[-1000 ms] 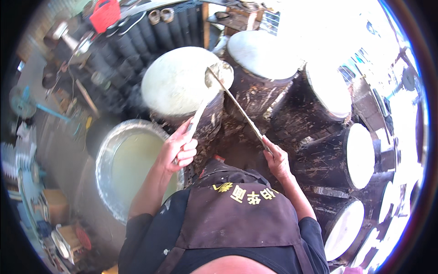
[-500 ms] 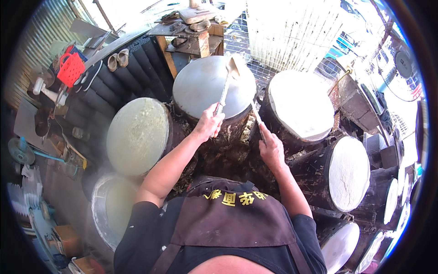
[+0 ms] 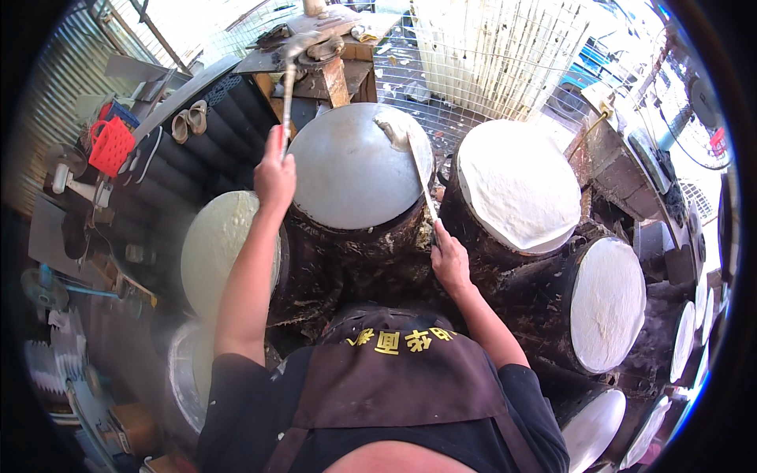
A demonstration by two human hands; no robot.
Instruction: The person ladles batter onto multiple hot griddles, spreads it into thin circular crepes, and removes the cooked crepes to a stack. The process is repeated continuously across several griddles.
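Note:
My left hand is wrapped round the handle of a long-handled ladle, raised left of the middle griddle; its head is blurred by motion. In my right hand is a long thin stick-like scraper, slanting forward to the far right part of that griddle. Its far end meets a patch of pale batter. The round grey griddle sits on a dark drum-shaped stove; apart from that patch its surface looks bare.
White-coated griddles stand on the right and lower right. At left is a yellowish coated griddle, partly behind my forearm, with a steamy pan below. A cluttered wooden bench stands beyond; a red basket hangs far left.
My left hand has swung left and forward, carrying the ladle off the griddle. My right hand has shifted slightly left and nearer me, bringing the scraper's end onto the griddle at the batter patch.

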